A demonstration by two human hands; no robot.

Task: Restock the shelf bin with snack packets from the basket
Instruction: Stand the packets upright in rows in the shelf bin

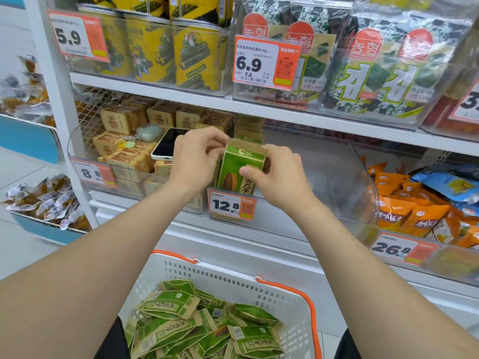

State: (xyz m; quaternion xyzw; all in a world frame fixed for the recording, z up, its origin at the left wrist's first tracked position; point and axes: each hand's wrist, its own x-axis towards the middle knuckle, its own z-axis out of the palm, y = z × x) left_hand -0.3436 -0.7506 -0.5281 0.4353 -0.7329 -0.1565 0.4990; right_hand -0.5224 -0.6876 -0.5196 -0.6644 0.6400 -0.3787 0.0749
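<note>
Shop aisle with white shelving, seaweed packs (375, 73) up top and orange bags (414, 211) off to the right. On the middle shelf sits the clear shelf bin (337, 177), with a 12.8 price tag (232, 204) on its front wall at the shelf's front edge.

Both hands are on one green snack packet (239, 164), held upright at the bin's front left, label facing out. The left hand (197, 156) pinches the top left corner. The right hand (277, 172) grips the right side, thumb pressed on the front and fingers curled behind. My guess is the two-handed hold keeps it square so it stands facing shoppers, lined up with the few packets (250, 133) standing behind it.

Most of the bin to the right looks bare, so it's early days I'd say. The white basket (233, 278) sits right below the arms, with a heap of the same green packets (207, 320), handy for quick grabs. Someone's phone (168, 145) is lying on the biscuit packs in the next bin over.
</note>
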